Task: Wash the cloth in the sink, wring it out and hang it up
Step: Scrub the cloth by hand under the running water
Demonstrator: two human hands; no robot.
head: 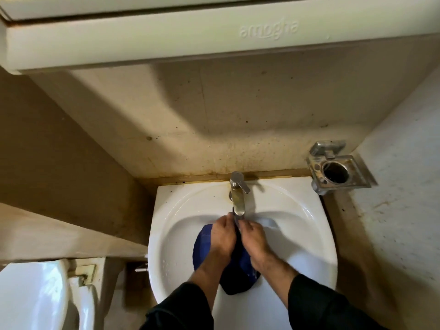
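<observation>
From my seat, the risk I see is the blue cloth [234, 277] drooping toward the sink [316, 246] rim at six o'clock: if I lift now, water could run onto my sleeves or the floor. Both forearms angle inward from five and seven o'clock. My left hand [222, 235] and right hand [253, 238] each pinch the bunched cloth, fingertips nearly meeting under the tap [238, 198] at twelve o'clock.

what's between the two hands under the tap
In the head view, a dark fold of the blue cloth runs up between the left hand and right hand, just below the tap spout.
</observation>
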